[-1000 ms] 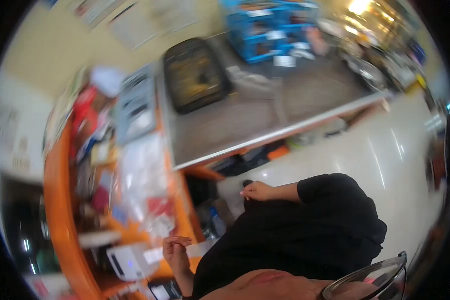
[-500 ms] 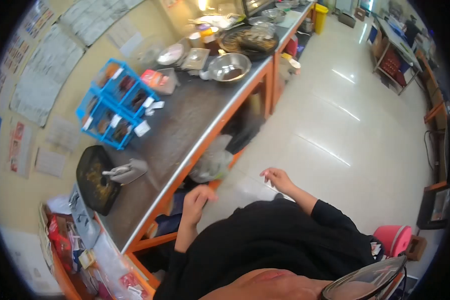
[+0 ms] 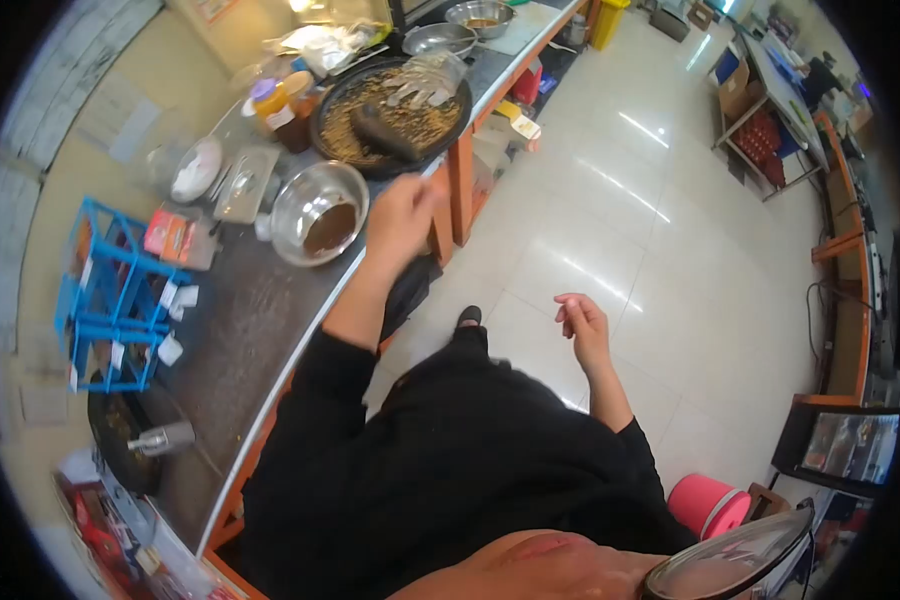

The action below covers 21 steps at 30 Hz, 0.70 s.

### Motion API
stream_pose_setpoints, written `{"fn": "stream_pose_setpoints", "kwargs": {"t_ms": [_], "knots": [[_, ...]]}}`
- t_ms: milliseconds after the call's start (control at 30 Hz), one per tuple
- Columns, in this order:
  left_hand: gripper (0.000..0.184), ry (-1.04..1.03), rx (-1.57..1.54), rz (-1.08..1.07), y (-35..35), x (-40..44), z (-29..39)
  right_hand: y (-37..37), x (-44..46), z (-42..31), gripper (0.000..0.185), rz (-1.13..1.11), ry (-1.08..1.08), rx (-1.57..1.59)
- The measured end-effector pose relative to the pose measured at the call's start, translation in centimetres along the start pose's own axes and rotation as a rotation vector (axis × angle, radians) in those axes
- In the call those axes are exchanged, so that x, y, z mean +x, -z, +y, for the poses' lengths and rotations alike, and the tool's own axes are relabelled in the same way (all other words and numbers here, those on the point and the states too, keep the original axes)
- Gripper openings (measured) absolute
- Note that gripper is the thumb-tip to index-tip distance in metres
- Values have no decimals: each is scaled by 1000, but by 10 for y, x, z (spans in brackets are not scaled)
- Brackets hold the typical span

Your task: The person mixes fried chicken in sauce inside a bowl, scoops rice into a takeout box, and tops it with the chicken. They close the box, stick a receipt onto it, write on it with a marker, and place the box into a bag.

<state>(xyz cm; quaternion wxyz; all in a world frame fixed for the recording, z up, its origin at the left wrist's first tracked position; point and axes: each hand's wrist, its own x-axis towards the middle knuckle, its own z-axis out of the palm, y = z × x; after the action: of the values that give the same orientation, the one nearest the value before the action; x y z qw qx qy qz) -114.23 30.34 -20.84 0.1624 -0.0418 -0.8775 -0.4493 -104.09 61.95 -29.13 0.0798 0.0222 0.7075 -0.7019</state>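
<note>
My left hand reaches forward over the counter's front edge, its fingers smeared by motion. Just left of it stands a shiny metal bowl with brown liquid at the bottom. Beyond my hand, a wide black pan holds crumbly brown material. A dark, blunt object lies in that pan, along with a clear plastic tub or glove-like wrap that I cannot identify. My right hand hangs above the floor, touching nothing, with loosely bent fingers and nothing visible in them.
Blue racks stand by the wall beside a red-and-white box. A lidded bottle is near the pan. The counter edge runs along my left. A pink bucket sits right; a table stands far right.
I have moved forward along the counter, so the bowl and pan are closer. My left hand has risen and reached out towards the pan. My right hand stays over the floor.
</note>
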Motion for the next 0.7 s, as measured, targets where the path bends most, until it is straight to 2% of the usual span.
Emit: {"fn": "stream_pose_setpoints", "kwargs": {"t_ms": [33, 100, 167, 267, 367, 400, 433, 500, 567, 633, 700], "knots": [[16, -64, 69, 67, -12, 50, -6, 10, 21, -10, 27, 29, 19, -26], [28, 34, 194, 114, -30, 146, -11, 26, 56, -20, 27, 157, -26, 7], [40, 262, 412, 158, -55, 237, -27, 45, 84, -31, 27, 224, -54, 27], [46, 471, 633, 223, -94, 340, -61, 65, 135, -46, 25, 242, -48, 46], [52, 565, 739, -158, -116, 400, -127, 87, 195, -63, 26, 265, -72, 76], [43, 551, 739, -222, -119, 411, -147, 94, 220, -68, 23, 226, 8, 3], [42, 516, 690, -193, -123, 416, -137, 101, 250, -74, 20, 180, 87, -73], [38, 455, 584, -132, -128, 407, -72, 113, 314, -93, 15, 77, 245, -227], [32, 355, 468, -91, -156, 401, -30, 105, 394, -164, 19, -142, 867, -602], [28, 288, 439, -140, -186, 402, 11, 95, 466, -205, 24, -273, 1128, -725], [26, 192, 396, -137, -210, 412, 38, 92, 536, -213, 24, -431, 1163, -898]]}}
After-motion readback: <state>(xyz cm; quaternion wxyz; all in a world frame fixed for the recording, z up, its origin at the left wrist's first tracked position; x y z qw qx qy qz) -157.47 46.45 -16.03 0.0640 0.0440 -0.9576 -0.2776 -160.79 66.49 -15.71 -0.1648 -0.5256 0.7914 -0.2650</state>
